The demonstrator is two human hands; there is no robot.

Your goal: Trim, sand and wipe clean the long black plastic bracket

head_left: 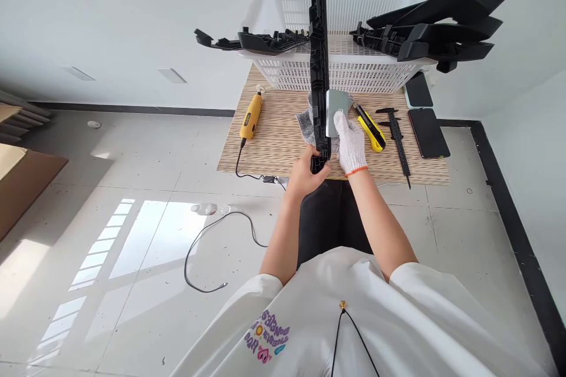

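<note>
A long black plastic trim piece (318, 59) stands out in front of me, its ribbed face toward me. My left hand (306, 173), bare, is closed round its near end with the thumb on one side. My right hand (351, 144) wears a white knitted glove with an orange cuff and grips a flat grey-green rectangular block (337, 107). One edge of the block lies right beside the trim piece; whether they touch I cannot tell. A crumpled grey cloth (305, 125) lies underneath, partly hidden.
Behind stands a white plastic basket (287, 73) with more black trim pieces (446, 29) across it. On the wood-patterned table (274, 147) lie a yellow rotary tool (252, 116), a yellow utility knife (372, 131), black calipers (398, 141) and a phone (428, 132). A cable (194, 244) trails across the floor.
</note>
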